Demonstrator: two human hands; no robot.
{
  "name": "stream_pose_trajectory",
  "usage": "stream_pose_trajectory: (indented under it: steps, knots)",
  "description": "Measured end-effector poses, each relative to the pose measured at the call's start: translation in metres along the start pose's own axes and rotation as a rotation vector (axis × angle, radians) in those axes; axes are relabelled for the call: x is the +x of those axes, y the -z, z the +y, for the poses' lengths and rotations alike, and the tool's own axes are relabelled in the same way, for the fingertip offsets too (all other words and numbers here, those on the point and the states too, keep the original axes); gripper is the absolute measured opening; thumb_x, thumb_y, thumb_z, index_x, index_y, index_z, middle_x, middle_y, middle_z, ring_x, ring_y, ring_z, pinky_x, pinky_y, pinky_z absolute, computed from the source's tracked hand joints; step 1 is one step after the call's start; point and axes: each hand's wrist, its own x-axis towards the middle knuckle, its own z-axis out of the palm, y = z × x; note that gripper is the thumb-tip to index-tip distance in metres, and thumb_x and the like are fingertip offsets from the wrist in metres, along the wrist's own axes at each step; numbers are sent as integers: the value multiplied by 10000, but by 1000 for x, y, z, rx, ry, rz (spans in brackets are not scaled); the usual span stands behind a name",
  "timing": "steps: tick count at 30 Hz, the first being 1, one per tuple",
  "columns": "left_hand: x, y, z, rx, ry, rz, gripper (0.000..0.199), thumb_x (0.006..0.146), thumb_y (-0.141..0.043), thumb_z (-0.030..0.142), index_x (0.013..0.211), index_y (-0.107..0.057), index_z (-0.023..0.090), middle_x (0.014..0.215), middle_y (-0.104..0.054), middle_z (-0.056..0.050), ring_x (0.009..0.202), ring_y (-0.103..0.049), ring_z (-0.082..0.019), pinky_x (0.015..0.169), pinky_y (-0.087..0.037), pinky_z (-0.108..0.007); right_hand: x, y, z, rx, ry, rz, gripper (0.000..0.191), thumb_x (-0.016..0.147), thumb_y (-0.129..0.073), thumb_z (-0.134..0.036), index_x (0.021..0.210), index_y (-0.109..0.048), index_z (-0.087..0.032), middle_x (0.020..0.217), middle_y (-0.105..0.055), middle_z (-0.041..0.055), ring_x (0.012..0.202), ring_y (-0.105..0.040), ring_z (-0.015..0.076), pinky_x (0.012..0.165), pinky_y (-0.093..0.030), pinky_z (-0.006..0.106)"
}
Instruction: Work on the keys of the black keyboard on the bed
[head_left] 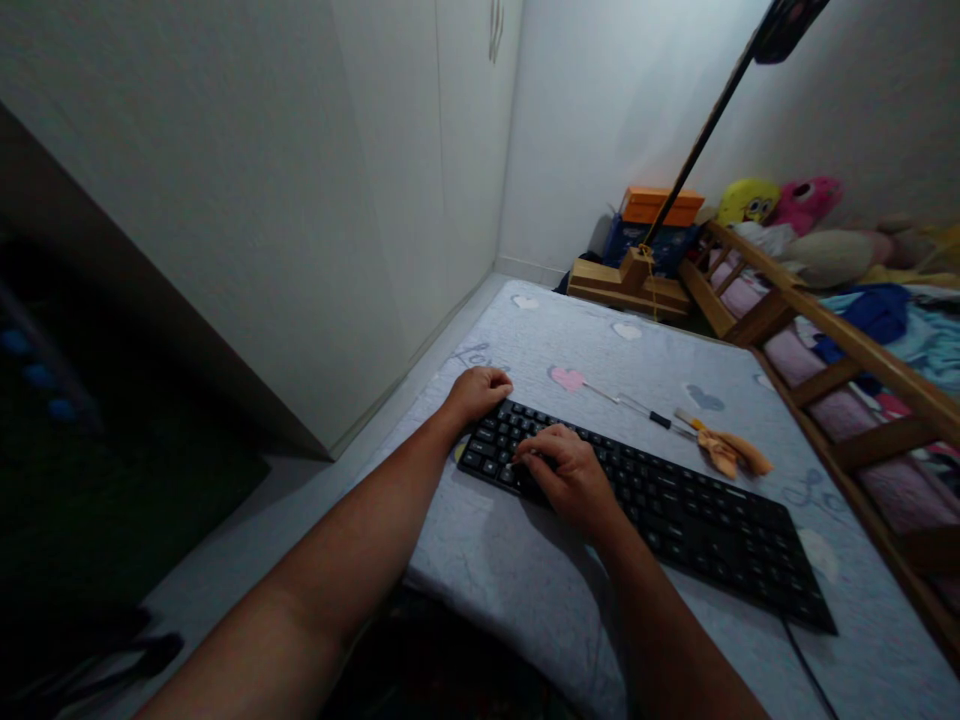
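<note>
A black keyboard (pixel 697 530) lies at a slant on the pale blue patterned cloth (pixel 517 600). My left hand (pixel 480 392) is at its far left corner, with fingers curled and pressed together at the edge. Over the left part of the keys is my right hand (pixel 566 470), its thumb and fingers pinched on a small, thin, pale-tipped item that I cannot make out. Beyond the keyboard are a thin metal tool with a black grip (pixel 660 420), a brush with a yellow band (pixel 688 419) and a crumpled orange cloth (pixel 724 452).
A tall pale wardrobe (pixel 300 200) stands on the left. At the right is a wooden bed rail (pixel 840 340) with clothes and plush toys behind it. An orange box (pixel 660 206) and a dark pole (pixel 705 135) on a wooden base stand beyond the far edge.
</note>
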Motion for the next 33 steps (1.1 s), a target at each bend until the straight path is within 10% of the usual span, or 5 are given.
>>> stream_pose_trajectory:
  steps: [33]
  knots:
    - [0,0,0,13,14,6,252,778,-578,321,814,-767,157,746,-742,-42,741,-661,-191,685,-482,-277,-5,-10,3,-23,3,29,201,876,-603,-113,891,-763,-233,824,-665,37,842,-608,187,815,-459,348]
